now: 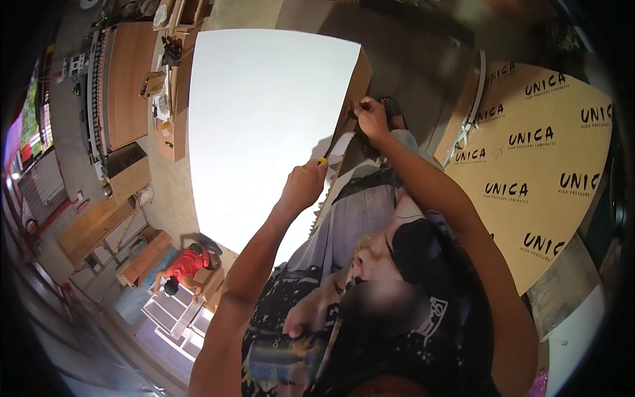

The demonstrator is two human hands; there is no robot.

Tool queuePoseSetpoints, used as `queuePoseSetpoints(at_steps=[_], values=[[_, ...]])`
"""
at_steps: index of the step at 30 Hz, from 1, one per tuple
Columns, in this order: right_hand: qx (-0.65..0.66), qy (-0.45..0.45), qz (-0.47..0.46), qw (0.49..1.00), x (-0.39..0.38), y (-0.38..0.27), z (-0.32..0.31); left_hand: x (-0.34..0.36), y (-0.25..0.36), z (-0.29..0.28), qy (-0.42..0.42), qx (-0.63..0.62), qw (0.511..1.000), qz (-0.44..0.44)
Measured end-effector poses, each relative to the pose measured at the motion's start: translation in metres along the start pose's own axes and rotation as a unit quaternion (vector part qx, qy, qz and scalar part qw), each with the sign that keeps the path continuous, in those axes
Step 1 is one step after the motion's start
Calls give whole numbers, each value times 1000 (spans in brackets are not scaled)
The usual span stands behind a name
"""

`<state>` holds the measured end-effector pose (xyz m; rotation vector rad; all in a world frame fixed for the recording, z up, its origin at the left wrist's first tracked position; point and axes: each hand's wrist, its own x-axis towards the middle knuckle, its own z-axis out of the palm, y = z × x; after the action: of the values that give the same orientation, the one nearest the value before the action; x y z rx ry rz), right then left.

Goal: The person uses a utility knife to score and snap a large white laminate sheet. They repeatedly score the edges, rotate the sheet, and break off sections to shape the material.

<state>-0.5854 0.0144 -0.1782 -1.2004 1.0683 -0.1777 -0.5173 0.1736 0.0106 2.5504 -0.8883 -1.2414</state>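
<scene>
A large white panel lies in front of me, with a brown side along its right edge. My left hand is closed above the panel near that edge, gripping a slim tool with a yellow part and a thin dark length pointing away from me. Most of its handle is hidden in the fist, so its exact kind does not show. Farther up the same edge, my right hand is closed with fingertips pinched at the brown side. Whatever is between them is too small to name.
Stacked brown sheets with dark printing stand at the right. Wooden boards and benches line the left. At the lower left, a person in a red shirt bends over a white framed unit. My sandaled foot is beyond my right hand.
</scene>
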Motion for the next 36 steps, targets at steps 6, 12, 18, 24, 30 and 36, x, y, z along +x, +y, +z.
queuePoseSetpoints(at_steps=[6, 12, 18, 24, 30, 36], values=[[-66, 51, -45, 996, -37, -1, 19, -46, -7, -14, -35, -9, 998, -47], [13, 56, -49, 997, -20, 37, 9, -8, -17, 10, -18, 46, 999, 4], [-27, 23, -63, 997, -56, 8, 23, -62, -18, -4, -17, 19, 1000, -18], [16, 16, -36, 999, -56, 41, 29, -67, -41, 22, -47, 67, 996, -34], [-6, -54, -69, 996, -53, 23, 12, -49, -70, 36, -3, 119, 988, 97], [103, 18, -145, 984, -60, -91, -39, -62, 12, -49, 79, -248, 965, 22]])
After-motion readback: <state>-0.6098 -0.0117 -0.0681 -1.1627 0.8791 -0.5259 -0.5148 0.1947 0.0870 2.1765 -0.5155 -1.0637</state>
